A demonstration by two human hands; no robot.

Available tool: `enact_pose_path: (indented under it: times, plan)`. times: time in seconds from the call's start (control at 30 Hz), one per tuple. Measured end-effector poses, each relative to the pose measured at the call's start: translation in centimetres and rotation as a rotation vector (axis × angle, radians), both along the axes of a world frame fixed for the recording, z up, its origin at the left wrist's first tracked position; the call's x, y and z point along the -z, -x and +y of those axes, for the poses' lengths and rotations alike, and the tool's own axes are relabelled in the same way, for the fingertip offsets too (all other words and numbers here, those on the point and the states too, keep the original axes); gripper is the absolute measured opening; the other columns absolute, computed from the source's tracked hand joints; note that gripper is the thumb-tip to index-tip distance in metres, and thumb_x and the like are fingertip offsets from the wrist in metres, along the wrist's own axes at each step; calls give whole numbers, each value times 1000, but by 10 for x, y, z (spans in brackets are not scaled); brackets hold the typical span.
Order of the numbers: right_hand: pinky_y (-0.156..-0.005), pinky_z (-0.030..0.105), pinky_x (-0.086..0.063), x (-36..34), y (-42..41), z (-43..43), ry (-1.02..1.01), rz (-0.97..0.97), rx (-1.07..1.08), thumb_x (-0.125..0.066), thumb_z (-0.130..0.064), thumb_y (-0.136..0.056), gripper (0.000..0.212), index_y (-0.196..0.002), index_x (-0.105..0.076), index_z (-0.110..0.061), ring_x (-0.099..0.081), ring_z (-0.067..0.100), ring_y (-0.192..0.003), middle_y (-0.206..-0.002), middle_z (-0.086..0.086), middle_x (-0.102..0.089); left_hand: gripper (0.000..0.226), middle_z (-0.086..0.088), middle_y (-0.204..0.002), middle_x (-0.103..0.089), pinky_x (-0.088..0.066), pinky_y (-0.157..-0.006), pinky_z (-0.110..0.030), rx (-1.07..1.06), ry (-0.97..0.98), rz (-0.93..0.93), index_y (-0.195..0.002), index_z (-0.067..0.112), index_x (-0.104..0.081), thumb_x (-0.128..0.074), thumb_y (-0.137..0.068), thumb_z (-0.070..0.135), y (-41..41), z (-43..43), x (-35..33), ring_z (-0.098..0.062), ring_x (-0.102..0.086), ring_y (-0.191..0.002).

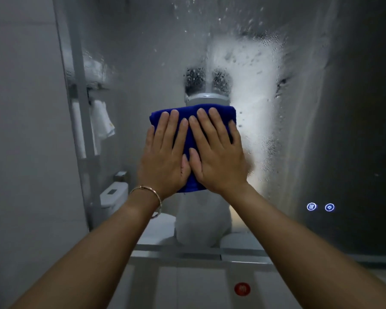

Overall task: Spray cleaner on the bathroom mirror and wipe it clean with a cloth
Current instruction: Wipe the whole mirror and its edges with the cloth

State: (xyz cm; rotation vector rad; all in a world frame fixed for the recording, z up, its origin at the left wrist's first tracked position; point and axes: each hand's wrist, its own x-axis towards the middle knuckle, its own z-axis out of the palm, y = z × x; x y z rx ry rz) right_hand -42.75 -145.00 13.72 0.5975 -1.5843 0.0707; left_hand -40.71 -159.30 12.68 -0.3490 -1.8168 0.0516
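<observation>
Two hands press a folded blue cloth (193, 130) flat against the mirror (143, 52), side by side with thumbs touching. Neither grip is clenched: the left hand (165, 157) and the right hand (218, 157) lie spread with fingers straight, palms on the cloth. White foam and droplets (254, 97) cover the glass just right of the cloth. A thin bracelet (147, 191) circles the left wrist.

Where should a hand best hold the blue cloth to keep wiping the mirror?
Judging from its pose, press rather than pinch: the cloth lies folded flat on the mirror, so come straight at the glass with flat palms. The left hand and right hand already cover its lower part, fingers spread toward its top edge.
</observation>
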Motion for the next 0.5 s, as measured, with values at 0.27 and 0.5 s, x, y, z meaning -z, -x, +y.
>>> enact_pose_path:
  times: [0.27,0.5]
  plan:
    - [-112,48,-24,1,0,0,-8,31,-22,-39,-33,-91,55,-140,-45,-9,-32,25,-138,-147,11,-43,67,-22,-153,-15,-7,-117,-47,-45,-26,-18,-146,3,-12,-32,-86,24,-4,3,5,-33,-8,-142]
    - [-113,49,-23,2,-1,0,-21,29,5,-40,-31,-92,55,-142,-36,-11,-27,25,-139,-148,12,-42,67,-19,-152,-7,1,-117,-44,-27,8,-12,-146,3,-10,-31,-87,25,-2,0,6,-34,-6,-142]
